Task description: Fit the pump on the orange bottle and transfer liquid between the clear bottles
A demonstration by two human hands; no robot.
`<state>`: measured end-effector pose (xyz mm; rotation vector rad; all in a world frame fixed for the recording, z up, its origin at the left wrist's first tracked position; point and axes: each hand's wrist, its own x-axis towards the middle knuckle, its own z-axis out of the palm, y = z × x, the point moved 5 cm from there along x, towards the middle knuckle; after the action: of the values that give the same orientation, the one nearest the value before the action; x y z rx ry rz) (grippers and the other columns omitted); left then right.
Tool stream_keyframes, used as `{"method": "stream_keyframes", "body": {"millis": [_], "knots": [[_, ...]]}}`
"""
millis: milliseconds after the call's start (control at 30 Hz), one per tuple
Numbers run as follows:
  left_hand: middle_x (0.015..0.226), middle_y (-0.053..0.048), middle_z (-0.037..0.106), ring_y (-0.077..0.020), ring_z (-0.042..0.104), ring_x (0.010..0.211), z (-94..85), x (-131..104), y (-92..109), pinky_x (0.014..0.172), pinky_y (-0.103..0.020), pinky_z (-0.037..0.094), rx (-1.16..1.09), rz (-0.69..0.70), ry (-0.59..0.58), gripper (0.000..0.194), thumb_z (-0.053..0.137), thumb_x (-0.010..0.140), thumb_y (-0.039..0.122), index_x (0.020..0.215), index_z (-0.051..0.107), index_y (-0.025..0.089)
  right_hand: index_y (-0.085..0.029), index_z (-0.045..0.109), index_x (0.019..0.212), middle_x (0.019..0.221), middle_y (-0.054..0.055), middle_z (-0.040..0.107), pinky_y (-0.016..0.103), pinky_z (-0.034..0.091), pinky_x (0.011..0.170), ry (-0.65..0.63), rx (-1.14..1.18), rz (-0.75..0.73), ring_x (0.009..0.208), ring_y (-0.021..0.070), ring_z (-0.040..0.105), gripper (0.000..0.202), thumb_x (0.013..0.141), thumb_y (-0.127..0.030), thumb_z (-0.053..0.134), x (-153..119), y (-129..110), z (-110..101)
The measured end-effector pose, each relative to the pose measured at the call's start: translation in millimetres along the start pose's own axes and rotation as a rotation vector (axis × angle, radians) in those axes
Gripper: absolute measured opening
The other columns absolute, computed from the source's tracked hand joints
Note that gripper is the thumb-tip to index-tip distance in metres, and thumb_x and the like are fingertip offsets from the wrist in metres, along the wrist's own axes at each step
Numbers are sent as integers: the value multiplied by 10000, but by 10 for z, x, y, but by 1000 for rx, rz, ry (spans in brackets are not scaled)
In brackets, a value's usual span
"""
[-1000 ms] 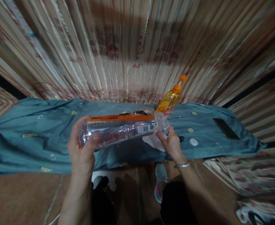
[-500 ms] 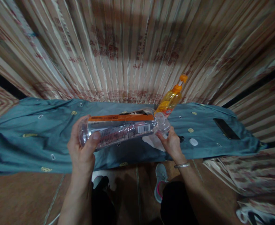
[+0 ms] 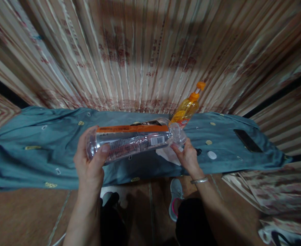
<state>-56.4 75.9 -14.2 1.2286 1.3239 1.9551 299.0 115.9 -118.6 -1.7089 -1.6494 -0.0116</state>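
A large clear plastic bottle (image 3: 132,141) with an orange band and a barcode lies sideways above the cloth. My left hand (image 3: 90,162) is wrapped round its broad end, thumb on the near side. At the narrow end, my right hand (image 3: 187,155) is closed on the clear neck part (image 3: 177,133); whether that part is separate from the bottle I cannot tell. A white sheet, perhaps a tissue (image 3: 168,155), shows below the neck. Just behind it stands a pump bottle of yellow-orange liquid (image 3: 187,109) with an orange top.
A teal patterned cloth (image 3: 50,147) covers the narrow table. Right of my right hand lie a small black item (image 3: 198,151), a white round disc (image 3: 211,155) and a dark phone-like slab (image 3: 247,140). A pleated curtain (image 3: 140,61) hangs behind. My shoes (image 3: 176,198) show on the tiled floor.
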Motion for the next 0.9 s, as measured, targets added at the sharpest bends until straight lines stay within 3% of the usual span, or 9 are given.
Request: {"method": "stream_keyframes", "body": {"millis": [900], "knots": [[990, 23, 735, -195, 633, 883, -2, 4, -15, 808, -335, 443, -9, -21, 14, 565, 864, 600, 517, 1111, 765, 296, -182, 546, 1164, 925, 134, 740, 381, 550, 706, 13, 5, -8, 839, 300, 717, 611, 906, -732, 487, 0, 15, 7]]}}
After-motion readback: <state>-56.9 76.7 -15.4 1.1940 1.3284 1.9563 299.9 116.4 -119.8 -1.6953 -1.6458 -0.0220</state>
